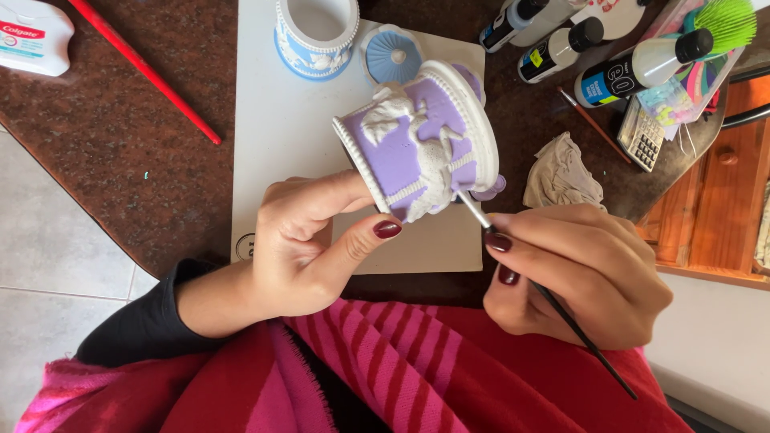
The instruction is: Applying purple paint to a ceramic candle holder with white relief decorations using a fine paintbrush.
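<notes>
My left hand (309, 240) holds a small round purple pot (421, 136) with white raised figures and white beaded rims, tipped on its side above a white board (277, 152). Fingers reach into the pot's opening and the thumb presses its lower edge. My right hand (573, 269) grips a thin black-handled paintbrush (553, 301). The brush tip touches the white relief at the pot's lower right.
A blue and white pot (317, 36) and its blue lid (393, 54) stand at the board's far end. Several paint bottles (634, 68), a calculator (642, 132), a crumpled cloth (561, 172), a red stick (144, 68) and a white tube (32, 36) lie on the brown table (104, 160).
</notes>
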